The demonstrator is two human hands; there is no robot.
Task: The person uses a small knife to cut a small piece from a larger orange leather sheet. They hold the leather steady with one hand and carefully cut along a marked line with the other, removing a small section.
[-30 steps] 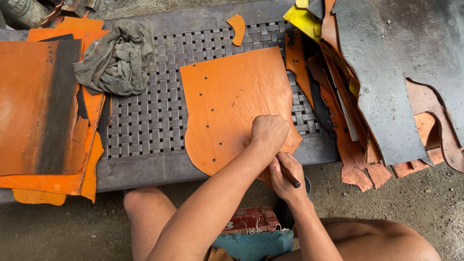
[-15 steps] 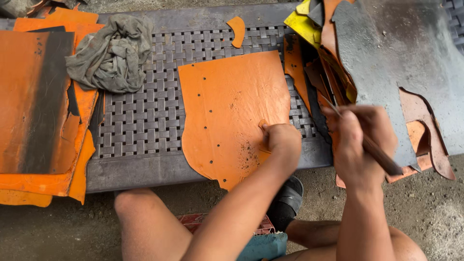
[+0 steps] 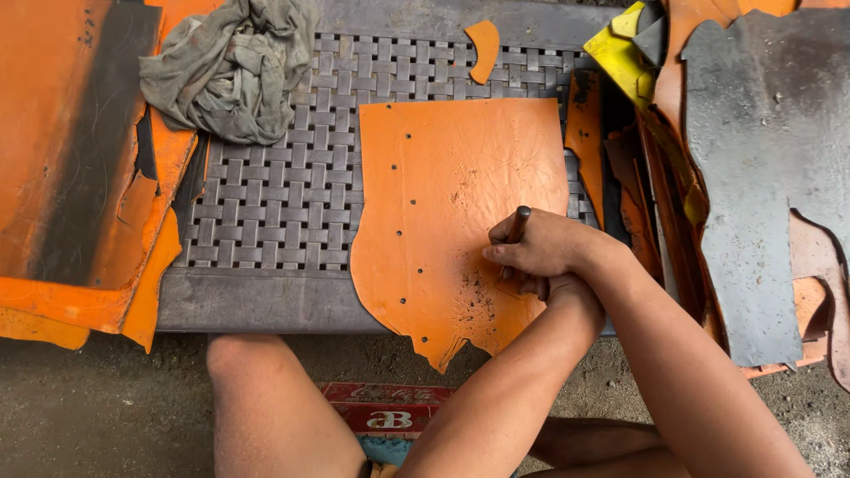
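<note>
Pressing dark punch [image 3: 518,223] upright onto orange leather sheet [image 3: 452,177]; right hand [image 3: 540,248] grip closed around it, left hand hidden beneath.

Right hand [image 3: 542,248] curled in a fist, knuckles up, left hand [image 3: 567,292] tucked just beneath it, mostly hidden, both forearms angled in from below.

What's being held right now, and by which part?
The right hand grips a dark rod-like tool around its lower shaft, the top end sticking out above the fingers, tip down on the orange leather sheet. The left hand is mostly hidden beneath; its hold cannot be told.
</note>
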